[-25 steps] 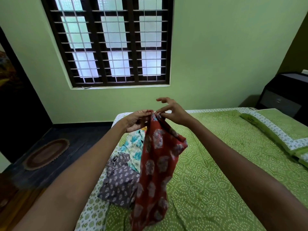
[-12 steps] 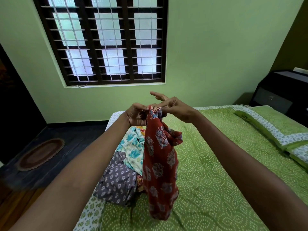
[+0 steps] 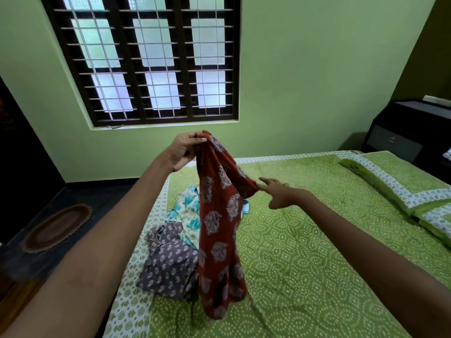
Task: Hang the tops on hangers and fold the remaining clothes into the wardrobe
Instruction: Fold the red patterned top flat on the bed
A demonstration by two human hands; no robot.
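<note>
dangling red garment (image 3: pixel 220 228) from left hand (image 3: pixel 184 152)

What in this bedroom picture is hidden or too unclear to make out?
All from the head view:
- Red printed garment: bunched where the left hand grips it, so its cut is unclear.
- Right hand: whether its straight fingers touch the cloth.
- Teal floral garment and grey printed garment: crumpled, partly behind the red one.
- Wardrobe and hangers: out of frame.
- Dark cabinet: cut by the right edge.
</note>
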